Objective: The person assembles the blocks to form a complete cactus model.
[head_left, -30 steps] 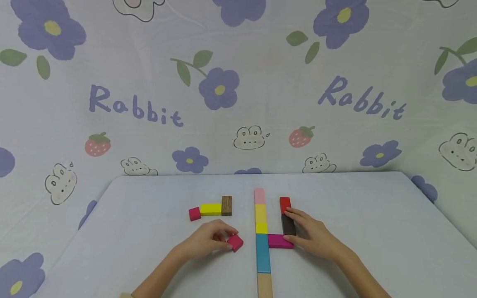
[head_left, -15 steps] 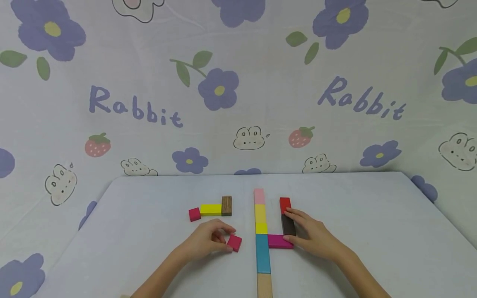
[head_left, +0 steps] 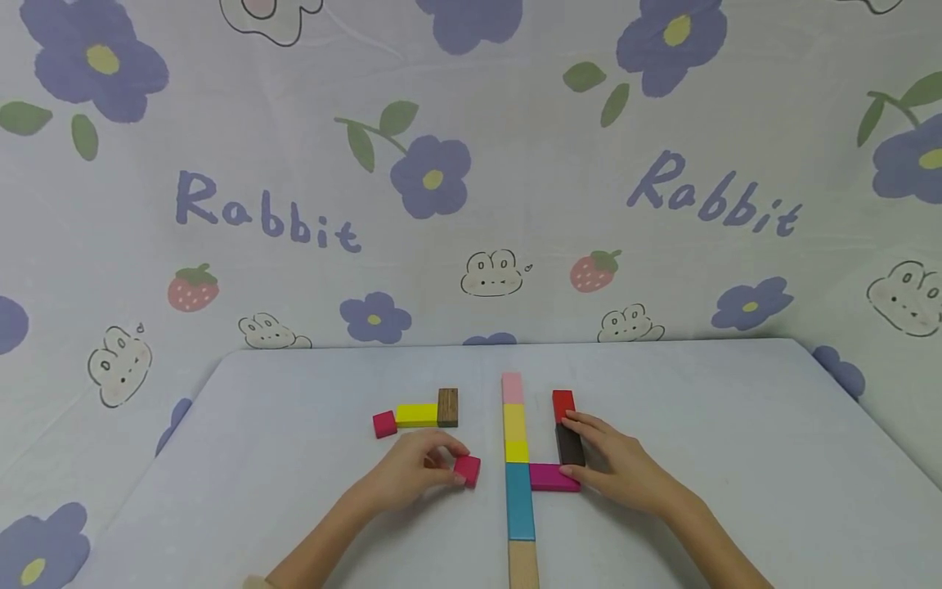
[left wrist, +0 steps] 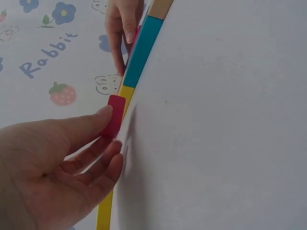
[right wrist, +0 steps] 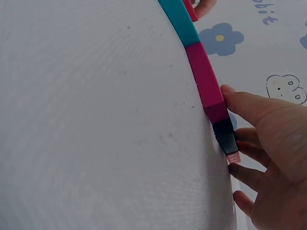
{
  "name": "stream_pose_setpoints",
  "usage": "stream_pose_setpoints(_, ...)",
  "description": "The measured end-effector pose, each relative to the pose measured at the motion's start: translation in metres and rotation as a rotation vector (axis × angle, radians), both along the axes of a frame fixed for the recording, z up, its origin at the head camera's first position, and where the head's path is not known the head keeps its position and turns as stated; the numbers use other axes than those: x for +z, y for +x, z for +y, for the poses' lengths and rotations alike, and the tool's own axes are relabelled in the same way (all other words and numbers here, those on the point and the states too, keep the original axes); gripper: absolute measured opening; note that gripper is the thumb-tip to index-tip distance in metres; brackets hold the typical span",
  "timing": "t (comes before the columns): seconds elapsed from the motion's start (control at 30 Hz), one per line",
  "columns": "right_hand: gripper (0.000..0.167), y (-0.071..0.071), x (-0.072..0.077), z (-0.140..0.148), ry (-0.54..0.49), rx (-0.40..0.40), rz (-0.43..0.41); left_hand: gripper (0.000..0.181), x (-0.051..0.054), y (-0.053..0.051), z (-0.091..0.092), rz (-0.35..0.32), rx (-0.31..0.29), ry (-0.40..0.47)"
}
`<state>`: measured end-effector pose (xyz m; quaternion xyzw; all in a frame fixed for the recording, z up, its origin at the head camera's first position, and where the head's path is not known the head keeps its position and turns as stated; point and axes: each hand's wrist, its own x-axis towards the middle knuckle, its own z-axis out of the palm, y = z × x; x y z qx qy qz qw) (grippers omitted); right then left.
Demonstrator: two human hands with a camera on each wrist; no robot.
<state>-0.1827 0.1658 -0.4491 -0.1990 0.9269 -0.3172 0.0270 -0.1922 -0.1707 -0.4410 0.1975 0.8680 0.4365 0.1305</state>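
My left hand (head_left: 408,472) pinches a small crimson block (head_left: 467,470) between thumb and fingers, left of a column of blocks. In the left wrist view the thumb presses one face of that block. My right hand (head_left: 621,470) rests beside the branch on the column's right. Its thumb touches the end of a magenta block (head_left: 552,477); its fingertips lie against a black block (head_left: 570,444) and the lower end of a red block (head_left: 562,403). The magenta block butts against a blue block (head_left: 519,501) in the column.
Above the blue block come yellow (head_left: 517,451), pale yellow (head_left: 514,421) and pink (head_left: 512,387) blocks; a tan block (head_left: 523,564) lies below. At the left, a crimson cube (head_left: 384,424), a yellow block (head_left: 416,415) and a brown wood-grain block (head_left: 447,406) form a row on the white table (head_left: 294,417).
The crimson block in my left hand has turned and shifted slightly away from me, towards the column. My right hand and the laid blocks have stayed in place.
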Motion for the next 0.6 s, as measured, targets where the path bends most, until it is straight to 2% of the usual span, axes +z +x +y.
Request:
stream_pose_setpoints(0.17, 0.071, -0.001, -0.001, 0.000, -0.006, 0.002, 0.010, 0.030, 0.005, -0.008, 0.005, 0.023, 0.046, 0.026)
stream_pose_setpoints(0.4, 0.074, -0.001, -0.001, -0.003, 0.017, -0.038, -0.046, 0.030, 0.016, -0.022, 0.015, 0.080, 0.081, 0.075)
stream_pose_setpoints(0.6, 0.074, -0.002, -0.001, -0.003, 0.018, -0.033, -0.043, 0.035, 0.025, -0.038, 0.028, 0.063, 0.149, 0.082)
